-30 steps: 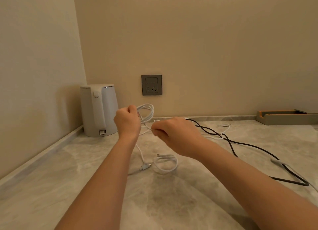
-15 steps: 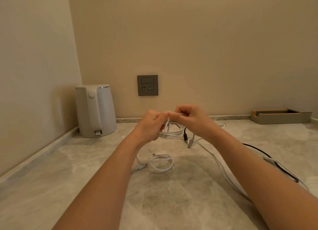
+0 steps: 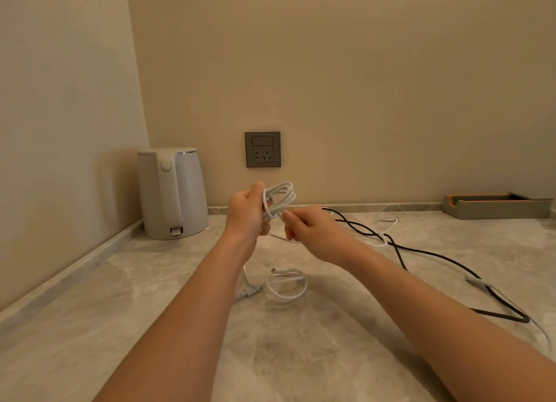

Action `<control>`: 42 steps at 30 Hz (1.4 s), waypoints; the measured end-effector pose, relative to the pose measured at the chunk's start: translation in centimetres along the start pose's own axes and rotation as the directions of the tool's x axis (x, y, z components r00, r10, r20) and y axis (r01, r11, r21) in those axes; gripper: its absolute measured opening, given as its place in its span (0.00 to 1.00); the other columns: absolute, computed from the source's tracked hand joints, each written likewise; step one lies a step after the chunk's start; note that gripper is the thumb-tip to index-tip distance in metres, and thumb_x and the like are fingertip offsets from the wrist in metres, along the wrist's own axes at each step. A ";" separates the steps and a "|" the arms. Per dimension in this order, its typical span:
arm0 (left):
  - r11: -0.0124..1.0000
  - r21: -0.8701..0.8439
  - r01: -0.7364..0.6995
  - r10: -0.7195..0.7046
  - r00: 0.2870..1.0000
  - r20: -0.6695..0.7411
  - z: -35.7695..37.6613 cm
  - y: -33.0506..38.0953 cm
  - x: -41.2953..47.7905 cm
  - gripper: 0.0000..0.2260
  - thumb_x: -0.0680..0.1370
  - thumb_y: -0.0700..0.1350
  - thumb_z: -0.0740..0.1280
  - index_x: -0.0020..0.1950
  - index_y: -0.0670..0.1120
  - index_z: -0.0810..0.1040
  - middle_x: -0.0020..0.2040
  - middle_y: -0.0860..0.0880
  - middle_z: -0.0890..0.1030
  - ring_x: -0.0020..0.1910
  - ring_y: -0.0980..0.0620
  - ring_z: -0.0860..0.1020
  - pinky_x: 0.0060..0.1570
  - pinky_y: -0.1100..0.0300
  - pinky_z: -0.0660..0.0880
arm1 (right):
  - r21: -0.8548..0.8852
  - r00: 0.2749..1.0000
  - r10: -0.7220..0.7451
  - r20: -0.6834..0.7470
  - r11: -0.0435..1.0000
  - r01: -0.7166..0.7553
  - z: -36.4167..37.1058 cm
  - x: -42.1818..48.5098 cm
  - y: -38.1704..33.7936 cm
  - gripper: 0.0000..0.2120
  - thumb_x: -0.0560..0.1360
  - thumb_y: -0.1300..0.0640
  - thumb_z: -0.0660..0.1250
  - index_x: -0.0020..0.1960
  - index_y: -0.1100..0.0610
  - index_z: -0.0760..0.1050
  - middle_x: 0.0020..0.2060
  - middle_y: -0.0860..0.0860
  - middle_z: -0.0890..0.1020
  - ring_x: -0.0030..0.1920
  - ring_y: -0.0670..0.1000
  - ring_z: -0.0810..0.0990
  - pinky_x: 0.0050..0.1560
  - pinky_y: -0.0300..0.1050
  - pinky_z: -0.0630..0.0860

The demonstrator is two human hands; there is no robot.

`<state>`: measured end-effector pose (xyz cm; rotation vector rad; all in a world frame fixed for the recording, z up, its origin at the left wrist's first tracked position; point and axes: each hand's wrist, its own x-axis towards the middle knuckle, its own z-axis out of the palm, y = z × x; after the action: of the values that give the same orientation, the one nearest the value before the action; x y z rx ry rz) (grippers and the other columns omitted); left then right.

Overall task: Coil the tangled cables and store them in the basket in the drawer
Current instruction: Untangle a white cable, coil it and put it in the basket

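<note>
My left hand (image 3: pixel 248 213) grips a bundle of white cable loops (image 3: pixel 281 195) held up above the marble counter. Just to its right, my right hand (image 3: pixel 311 228) pinches the loose strand of the same white cable. Below the hands a small coiled white cable (image 3: pixel 285 286) lies flat on the counter. A black cable (image 3: pixel 436 255) snakes across the counter to the right, crossed by a loose white strand (image 3: pixel 386 231). No basket or drawer is in view.
A white electric kettle (image 3: pixel 171 192) stands in the left corner by the wall. A grey wall socket (image 3: pixel 262 149) sits behind the hands. A low grey and orange tray (image 3: pixel 496 204) rests at the back right of the counter (image 3: pixel 150 296).
My hands have drawn apart after meeting over the bundle. The right hand moved right and down along the strand, and the white loops now stand above the left hand.
</note>
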<state>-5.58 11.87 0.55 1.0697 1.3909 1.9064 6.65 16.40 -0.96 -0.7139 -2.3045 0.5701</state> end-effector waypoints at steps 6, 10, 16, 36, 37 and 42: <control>0.995 0.076 0.069 -0.041 0.944 -0.328 -1.7 -0.7 1.5 0.17 0.80 0.43 0.56 0.33 0.43 0.71 0.30 0.46 0.71 0.25 0.51 0.65 0.25 0.61 0.61 | -0.529 0.968 -0.164 0.189 0.813 0.241 0.3 -1.8 -3.1 0.12 0.82 0.53 0.53 0.50 0.55 0.74 0.47 0.53 0.80 0.48 0.57 0.76 0.40 0.46 0.65; 0.876 0.480 -0.044 0.225 0.918 -0.327 -2.6 -1.1 1.5 0.20 0.80 0.42 0.57 0.28 0.43 0.68 0.27 0.46 0.70 0.26 0.51 0.66 0.26 0.58 0.61 | -0.661 0.913 -0.386 0.130 0.653 0.371 0.2 -1.9 -4.5 0.14 0.83 0.49 0.50 0.52 0.54 0.72 0.50 0.52 0.80 0.48 0.58 0.78 0.38 0.47 0.61; 0.589 0.760 -0.275 0.352 0.934 0.066 -0.6 -1.9 1.0 0.22 0.81 0.44 0.57 0.25 0.45 0.66 0.25 0.47 0.67 0.28 0.46 0.66 0.31 0.55 0.61 | -0.680 0.857 -0.509 -0.082 0.657 0.326 -1.8 -1.1 -1.5 0.15 0.78 0.49 0.57 0.38 0.55 0.74 0.32 0.50 0.79 0.30 0.57 0.79 0.28 0.41 0.61; 0.986 -0.075 0.149 -0.117 0.938 0.327 0.8 -0.8 -0.9 0.17 0.81 0.41 0.55 0.32 0.43 0.69 0.20 0.51 0.65 0.15 0.57 0.57 0.19 0.70 0.54 | 0.602 0.998 0.060 0.027 0.796 -0.065 -0.6 -0.4 0.3 0.18 0.83 0.58 0.52 0.38 0.55 0.72 0.28 0.48 0.65 0.26 0.44 0.62 0.33 0.40 0.64; 0.971 -0.132 0.200 -0.153 0.941 0.301 0.8 -0.8 -0.8 0.16 0.81 0.39 0.55 0.33 0.43 0.68 0.20 0.51 0.64 0.15 0.57 0.57 0.18 0.70 0.54 | 0.648 0.996 0.078 0.046 0.756 -0.089 -0.5 -0.4 0.0 0.18 0.82 0.60 0.51 0.36 0.54 0.71 0.27 0.46 0.62 0.26 0.45 0.60 0.33 0.40 0.63; 0.856 -0.316 0.408 -0.296 0.890 0.348 1.2 -0.7 -0.9 0.15 0.81 0.39 0.55 0.34 0.45 0.69 0.20 0.53 0.65 0.13 0.60 0.56 0.14 0.70 0.52 | 0.559 0.992 0.077 0.095 0.821 -0.117 -0.7 -0.5 -0.7 0.14 0.81 0.55 0.51 0.38 0.53 0.65 0.32 0.48 0.60 0.29 0.45 0.60 0.36 0.40 0.65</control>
<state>-4.13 11.97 -0.16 0.7909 0.9231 1.5839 7.26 15.67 -0.27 -0.5212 -1.9982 1.2759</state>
